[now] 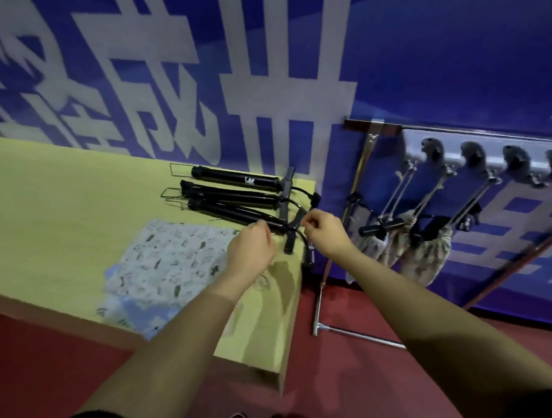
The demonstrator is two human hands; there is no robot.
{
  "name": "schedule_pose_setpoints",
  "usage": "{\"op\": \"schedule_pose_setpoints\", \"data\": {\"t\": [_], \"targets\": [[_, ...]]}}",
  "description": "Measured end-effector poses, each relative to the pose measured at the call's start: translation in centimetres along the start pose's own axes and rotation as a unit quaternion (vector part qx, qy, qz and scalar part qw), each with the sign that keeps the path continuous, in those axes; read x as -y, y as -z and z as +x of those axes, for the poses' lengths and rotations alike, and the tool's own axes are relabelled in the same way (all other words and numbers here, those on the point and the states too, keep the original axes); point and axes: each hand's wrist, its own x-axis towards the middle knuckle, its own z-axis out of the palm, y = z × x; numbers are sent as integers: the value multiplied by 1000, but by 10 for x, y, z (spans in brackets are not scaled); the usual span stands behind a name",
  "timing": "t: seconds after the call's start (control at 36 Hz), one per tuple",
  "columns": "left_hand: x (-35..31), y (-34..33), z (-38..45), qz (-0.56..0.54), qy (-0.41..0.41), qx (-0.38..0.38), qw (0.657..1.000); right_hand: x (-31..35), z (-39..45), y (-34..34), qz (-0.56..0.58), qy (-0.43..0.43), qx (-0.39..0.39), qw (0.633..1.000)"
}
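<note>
**Item:** black hanger (223,211), nearest of three stacked at the worktop's (59,194) far right corner. It has a tubular bar, a cross-piece and a curved wire hook.

**Step:** taking it up, by the look of it.
- Left grip (251,245): closed over the bar's end.
- Right grip (325,235): fingers curled, apparently pinching the hook.

**Next:** lift it clear without snagging its neighbours, then carry it to the patterned folded cloth (171,256) nearer the front edge.

A blue wall (420,57) with big pale grey characters stands behind the yellow-green tabletop (59,194); the floor (357,380) is dark red.
</note>
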Motion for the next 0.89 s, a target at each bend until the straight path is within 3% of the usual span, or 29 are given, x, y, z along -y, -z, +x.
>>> {"op": "schedule_pose_setpoints", "data": {"t": [0.17,0.42,0.69,0.89], "targets": [[83,1,20,-4,11,48,999,28,19,-67,-12,14,48,999],[146,-17,36,15,-31,137,990,32,35,-146,-159,-13,175,972],[155,-33,38,44,-54,225,972,26,39,-173,-238,26,158,958],[160,-32,36,-10,-21,191,981,34,48,-177,-186,60,113,974]]}}
